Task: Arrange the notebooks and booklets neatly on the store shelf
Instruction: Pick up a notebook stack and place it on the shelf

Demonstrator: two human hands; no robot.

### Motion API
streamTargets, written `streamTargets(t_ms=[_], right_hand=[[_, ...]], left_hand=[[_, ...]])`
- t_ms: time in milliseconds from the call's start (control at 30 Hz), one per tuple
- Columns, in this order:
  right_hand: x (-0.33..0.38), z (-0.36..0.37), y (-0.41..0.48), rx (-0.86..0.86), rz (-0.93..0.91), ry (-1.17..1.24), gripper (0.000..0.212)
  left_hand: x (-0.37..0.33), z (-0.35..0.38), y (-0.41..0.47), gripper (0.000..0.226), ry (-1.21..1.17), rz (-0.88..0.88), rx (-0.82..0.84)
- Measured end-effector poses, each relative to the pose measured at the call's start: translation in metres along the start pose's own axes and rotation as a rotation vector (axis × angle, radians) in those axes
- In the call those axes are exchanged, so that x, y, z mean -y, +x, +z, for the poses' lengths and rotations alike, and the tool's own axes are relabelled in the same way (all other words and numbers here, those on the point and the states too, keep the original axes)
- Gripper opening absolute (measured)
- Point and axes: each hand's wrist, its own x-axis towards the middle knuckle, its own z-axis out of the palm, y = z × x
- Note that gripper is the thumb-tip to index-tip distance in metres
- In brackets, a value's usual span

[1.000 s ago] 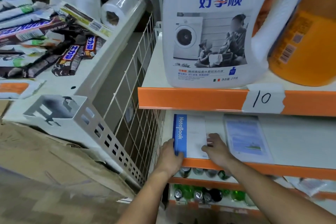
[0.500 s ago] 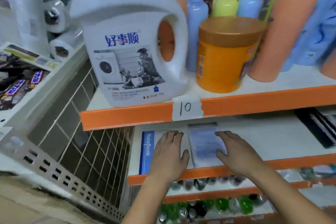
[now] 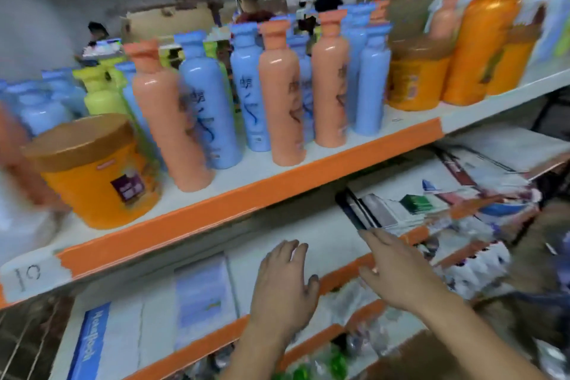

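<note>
The notebook (image 3: 92, 345) lies flat at the left end of the lower shelf (image 3: 197, 348). Its long axis runs from the front edge toward the back. It has a white cover, and a blue strip printed "Notebook" runs lengthwise down its left side. Just to its right a booklet (image 3: 202, 296) with a pale blue cover lies flat and points the same way, its near end at the orange front lip.

Further right on the same shelf, past a bare stretch, a dark-covered notebook (image 3: 354, 210) lies angled. Beyond it is a loose pile of booklets (image 3: 431, 203) that overlap at different angles, blurred in the picture.

The left hand (image 3: 285, 293) is spread flat over the front of the shelf, right of the pale blue booklet, with straight fingers and nothing in its grasp. The right hand (image 3: 398, 271) is also flat and empty. Its fingers are stretched toward the near end of the dark-covered notebook, but blur hides whether they touch it.

The upper shelf (image 3: 246, 197) hangs over the back of the lower one. A taped label (image 3: 27, 274) marked "10" is stuck on its orange lip. On it stand an orange tub (image 3: 92, 176) with a brown lid, rows of peach bottles (image 3: 277, 95) and blue bottles (image 3: 209, 108), and more orange containers to the right. A wire grid (image 3: 24, 339) closes the left end, and drink bottles (image 3: 336, 361) show on the shelf underneath.
</note>
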Motion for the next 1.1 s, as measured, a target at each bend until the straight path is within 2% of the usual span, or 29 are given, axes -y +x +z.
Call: streamTargets(t_ms=[100,200,433,600,833,967,1100], right_hand=[[-0.046,-0.017,-0.010,-0.009,0.064,0.015,0.065],[-0.085,-0.026,-0.014,0.010,0.121,0.035,0.070],[-0.143,-0.032,0.004,0.003,0.212,0.061,0.068],[-0.172,-0.033,0.043,0.036,0.242,0.035,0.068],[-0.205,-0.043,0.116,0.099,0.275,0.010,0.051],[-0.216,-0.045,0.146,0.093,0.273,0.041,0.059],[-0.231,-0.043,0.162,0.153,0.268,0.071,0.066]], left_hand=[[-0.041,0.014,0.026,0.062,-0.006,0.044,0.025],[-0.073,0.027,0.048,0.062,-0.011,0.090,0.046],[-0.113,0.059,0.102,0.059,-0.034,0.155,0.104],[-0.121,0.091,0.157,0.058,-0.097,0.162,0.138],[-0.126,0.125,0.249,0.052,-0.131,0.164,0.167],[-0.122,0.143,0.291,0.026,-0.214,0.066,0.182],[-0.120,0.155,0.314,0.035,-0.117,0.017,0.184]])
